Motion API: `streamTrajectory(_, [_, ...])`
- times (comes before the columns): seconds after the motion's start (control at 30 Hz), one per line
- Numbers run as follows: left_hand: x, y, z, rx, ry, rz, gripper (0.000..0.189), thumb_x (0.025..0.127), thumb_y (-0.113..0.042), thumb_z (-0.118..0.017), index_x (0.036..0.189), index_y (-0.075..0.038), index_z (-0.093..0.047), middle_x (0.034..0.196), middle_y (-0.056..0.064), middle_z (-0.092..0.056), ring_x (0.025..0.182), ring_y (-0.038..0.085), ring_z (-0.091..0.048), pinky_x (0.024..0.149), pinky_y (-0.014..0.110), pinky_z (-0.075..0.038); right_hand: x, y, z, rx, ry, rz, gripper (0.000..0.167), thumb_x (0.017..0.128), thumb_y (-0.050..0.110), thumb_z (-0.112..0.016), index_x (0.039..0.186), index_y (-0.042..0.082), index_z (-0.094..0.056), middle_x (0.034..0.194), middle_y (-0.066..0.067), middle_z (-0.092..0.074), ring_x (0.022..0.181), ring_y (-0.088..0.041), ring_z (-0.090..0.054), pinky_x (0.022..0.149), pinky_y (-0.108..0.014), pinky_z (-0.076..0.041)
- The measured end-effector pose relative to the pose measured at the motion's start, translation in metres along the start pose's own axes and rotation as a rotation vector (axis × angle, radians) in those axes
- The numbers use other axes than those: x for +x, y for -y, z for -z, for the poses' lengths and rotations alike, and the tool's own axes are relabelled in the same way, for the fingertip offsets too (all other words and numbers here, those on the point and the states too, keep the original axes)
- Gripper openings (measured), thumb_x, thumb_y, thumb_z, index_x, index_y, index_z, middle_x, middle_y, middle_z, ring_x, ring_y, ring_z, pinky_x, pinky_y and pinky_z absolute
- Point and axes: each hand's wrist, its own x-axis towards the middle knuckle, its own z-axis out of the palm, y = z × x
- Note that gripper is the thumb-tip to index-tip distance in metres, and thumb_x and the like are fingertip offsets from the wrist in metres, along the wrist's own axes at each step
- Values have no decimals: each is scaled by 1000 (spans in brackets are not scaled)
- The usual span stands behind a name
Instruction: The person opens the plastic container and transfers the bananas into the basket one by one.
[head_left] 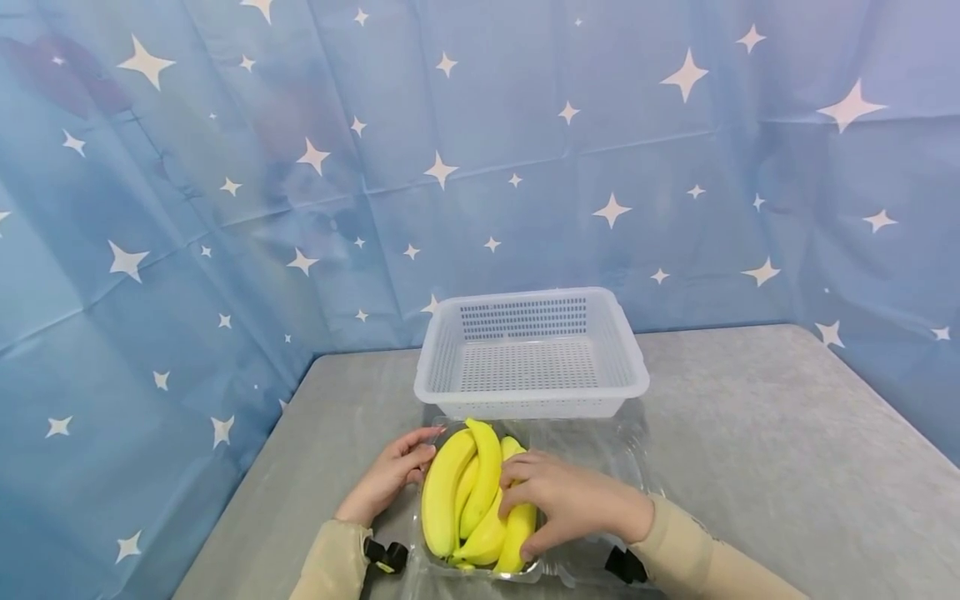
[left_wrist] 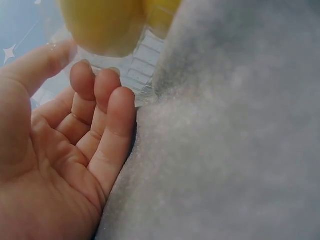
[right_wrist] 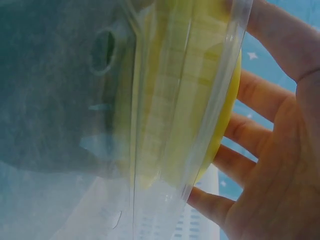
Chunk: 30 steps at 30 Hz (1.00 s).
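Note:
Several yellow bananas (head_left: 448,492) lie together in the left half of a clear plastic clamshell box (head_left: 592,454), its lid folded out to the right. My left hand (head_left: 390,473) is at the box's left rim, fingers loosely bent and touching its side. In the left wrist view the left thumb (left_wrist: 37,70) meets the clear wall, and the palm faces up beside it. Over the rightmost banana (head_left: 517,533) my right hand (head_left: 566,498) bends its fingers, thumb near the banana's lower end. From the right wrist view, the right fingertips hold that banana above the rim.
Directly behind the box stands a white perforated plastic basket (head_left: 532,406) on the grey table (head_left: 757,433). A blue curtain with white stars (head_left: 525,150) hangs along the table's back and left. Dark wrist cameras sit on both sleeves.

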Motion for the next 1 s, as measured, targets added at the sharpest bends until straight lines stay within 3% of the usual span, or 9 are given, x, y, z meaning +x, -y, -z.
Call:
streamTrajectory(0.6, [0,-1,-2,-2,13,-17,52,100,-21,-56,143,2,-41,90,4,-60,67,10,-57,61,25,-53,-3,-2,5,51,-16,-19,45,71,54,-77,102,21,-70,111,10,-53,106,-10,-47,95,-32,-40])
streamTrajectory(1.0, [-1,-1,-2,14,17,-37,50,100,-19,-55,143,2,-41,87,4,-58,67,10,-56,60,25,-52,-4,-4,6,45,-34,26,51,68,57,-74,102,20,-69,108,9,-51,105,-11,-47,95,-32,-41])
